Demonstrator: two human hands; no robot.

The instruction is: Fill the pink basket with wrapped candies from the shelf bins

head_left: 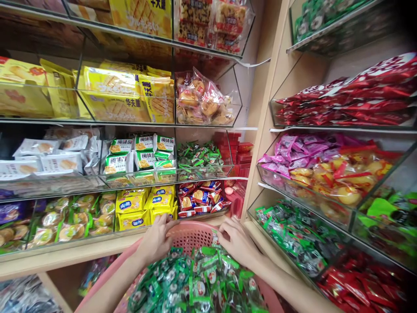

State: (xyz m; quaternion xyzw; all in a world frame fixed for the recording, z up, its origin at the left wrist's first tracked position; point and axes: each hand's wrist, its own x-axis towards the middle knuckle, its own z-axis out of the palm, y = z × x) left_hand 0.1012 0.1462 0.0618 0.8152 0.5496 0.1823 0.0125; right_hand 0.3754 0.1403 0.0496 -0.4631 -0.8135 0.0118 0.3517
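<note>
A pink perforated plastic basket (190, 234) stands in front of me, full of green-wrapped candies (208, 282). Darker green packets lie on its left side, clear and bright green ones on its right. My left hand (155, 239) is at the basket's far left rim, its fingers curled over the edge. My right hand (233, 237) is above the far right part of the basket, fingers bent in a pinch. A small green-and-clear candy packet (215, 237) shows at its fingertips.
Clear-fronted shelf bins surround the basket. Ahead are yellow snack packs (161, 198), red-and-blue packets (202, 198) and green candies (200, 156). On the right, bins hold green packets (293, 234) and red packets (358, 278). A wooden post (260, 130) divides the shelves.
</note>
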